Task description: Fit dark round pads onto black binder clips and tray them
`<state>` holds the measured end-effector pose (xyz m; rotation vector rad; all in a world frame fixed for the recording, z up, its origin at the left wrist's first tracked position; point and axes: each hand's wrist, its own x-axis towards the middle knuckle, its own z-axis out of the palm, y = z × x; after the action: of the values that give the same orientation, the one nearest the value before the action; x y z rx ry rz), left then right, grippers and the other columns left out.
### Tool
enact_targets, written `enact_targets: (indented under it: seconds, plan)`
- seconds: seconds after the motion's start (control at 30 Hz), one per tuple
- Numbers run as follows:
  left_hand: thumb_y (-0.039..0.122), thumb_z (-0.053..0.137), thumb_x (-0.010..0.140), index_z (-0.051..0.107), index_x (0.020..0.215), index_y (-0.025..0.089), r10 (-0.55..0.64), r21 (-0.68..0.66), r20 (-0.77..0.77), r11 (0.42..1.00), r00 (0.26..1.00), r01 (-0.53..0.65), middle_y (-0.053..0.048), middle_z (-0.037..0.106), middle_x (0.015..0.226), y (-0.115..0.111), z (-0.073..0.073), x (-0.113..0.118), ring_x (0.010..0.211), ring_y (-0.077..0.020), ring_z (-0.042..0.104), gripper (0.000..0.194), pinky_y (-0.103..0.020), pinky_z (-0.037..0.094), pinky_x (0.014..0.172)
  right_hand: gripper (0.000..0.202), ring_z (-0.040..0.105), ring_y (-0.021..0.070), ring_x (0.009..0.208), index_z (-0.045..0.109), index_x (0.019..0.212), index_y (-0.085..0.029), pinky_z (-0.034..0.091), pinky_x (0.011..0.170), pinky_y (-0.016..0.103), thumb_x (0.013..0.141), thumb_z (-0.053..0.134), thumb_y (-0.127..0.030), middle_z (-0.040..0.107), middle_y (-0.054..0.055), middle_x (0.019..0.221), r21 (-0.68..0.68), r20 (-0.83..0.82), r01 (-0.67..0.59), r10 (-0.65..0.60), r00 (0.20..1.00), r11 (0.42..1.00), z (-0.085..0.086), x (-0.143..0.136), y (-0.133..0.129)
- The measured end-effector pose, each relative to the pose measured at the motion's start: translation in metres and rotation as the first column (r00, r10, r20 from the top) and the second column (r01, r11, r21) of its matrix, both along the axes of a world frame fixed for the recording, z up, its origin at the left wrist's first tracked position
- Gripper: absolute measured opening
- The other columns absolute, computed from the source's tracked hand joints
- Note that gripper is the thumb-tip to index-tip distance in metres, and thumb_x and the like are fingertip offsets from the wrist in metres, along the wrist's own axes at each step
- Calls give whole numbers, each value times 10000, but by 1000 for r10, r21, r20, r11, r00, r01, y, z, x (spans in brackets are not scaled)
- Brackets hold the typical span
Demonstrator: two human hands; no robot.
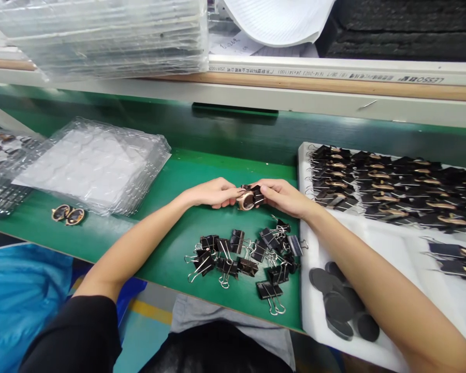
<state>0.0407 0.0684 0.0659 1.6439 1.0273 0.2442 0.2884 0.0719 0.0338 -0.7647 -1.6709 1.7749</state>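
Gold-rimmed, dark-lensed sunglasses (246, 202) in closed fingers of left hand (216, 194), black binder clip (258, 195) pinched by right hand (282, 196), arms (140, 242) stretched forward.

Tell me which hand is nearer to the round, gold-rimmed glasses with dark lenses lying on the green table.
Left. The left hand is to the right of the glasses; the right hand is farther right.

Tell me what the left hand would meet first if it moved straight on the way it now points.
The left hand would first meet the gold-rimmed lens piece it touches; beyond, probably the black clip and right hand, though depth is unclear.
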Motion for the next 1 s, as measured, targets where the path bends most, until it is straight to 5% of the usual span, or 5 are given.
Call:
enact_targets:
  seconds: [0.23,0.47,0.67,1.0]
  plan:
    - [513,621,919,596,649,147,109,0,18,994,994,-109,24,487,526,1,-8,-2,424,-50,395,456,-170,284,399,483,692,197,836,769,1042,-207,587,738,322,844,751,-647,754,70,977,-34,-7,44,-44,999,998,6,-3,-2]
    - [514,600,963,692,802,128,111,125,27,986,993,-113,-22,628,586,7,-11,-23,392,-46,463,428,-176,374,422,507,735,192,763,688,895,-214,617,618,286,745,818,-681,765,69,945,-162,-45,445,-457,888,881,9,-2,7]
    - [488,644,937,678,814,134,32,130,54,991,998,-39,-2,606,545,6,-15,-27,383,-54,472,376,-162,364,394,490,706,178,681,663,830,-189,543,507,245,600,976,-488,747,59,806,-16,41,380,-379,924,925,6,-3,4]
    - [529,635,905,657,789,143,-12,201,22,980,1000,7,12,575,529,3,-19,-21,421,-70,479,403,-175,377,428,507,679,195,595,619,808,-222,555,530,321,602,954,-542,736,47,694,55,118,302,-307,944,952,9,-5,1]
